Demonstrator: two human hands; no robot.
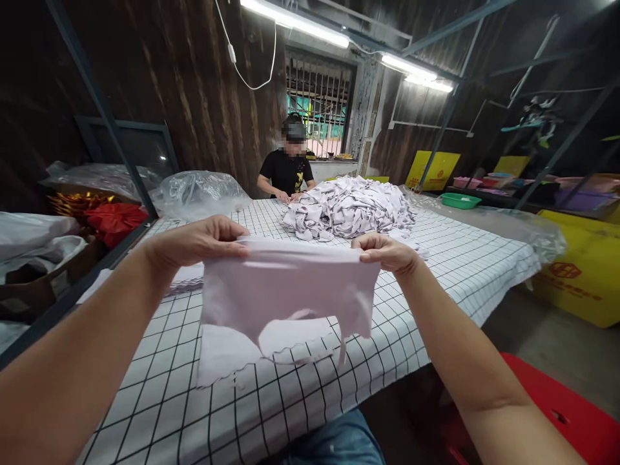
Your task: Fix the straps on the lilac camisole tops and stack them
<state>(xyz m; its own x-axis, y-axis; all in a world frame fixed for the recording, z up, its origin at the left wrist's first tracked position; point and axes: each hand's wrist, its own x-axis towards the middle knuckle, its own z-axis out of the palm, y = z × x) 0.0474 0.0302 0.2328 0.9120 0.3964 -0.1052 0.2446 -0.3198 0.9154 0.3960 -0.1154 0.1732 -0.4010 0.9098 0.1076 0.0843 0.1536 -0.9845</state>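
A pale lilac garment (290, 284) is stretched sideways between my hands above the table, its curved cut-outs and a narrow strap-like part hanging down. My left hand (208, 242) pinches one end of its top edge between thumb and fingers. The other end of that edge is gripped in my right hand (386, 250). Under the garment, a paler fabric piece (220, 358) with a wavy edge lies on the checked cloth. Close to my left wrist is a stack of similar fabric (186, 279), partly hidden by my arm.
A large heap of lilac fabric (358, 206) lies on the checked tablecloth (460, 278). Across the table a co-worker (285, 171) handles something small. Clear plastic (201, 194) sits at the back left, a green basket (460, 201) at the right. A red stool (557, 400) stands beside me.
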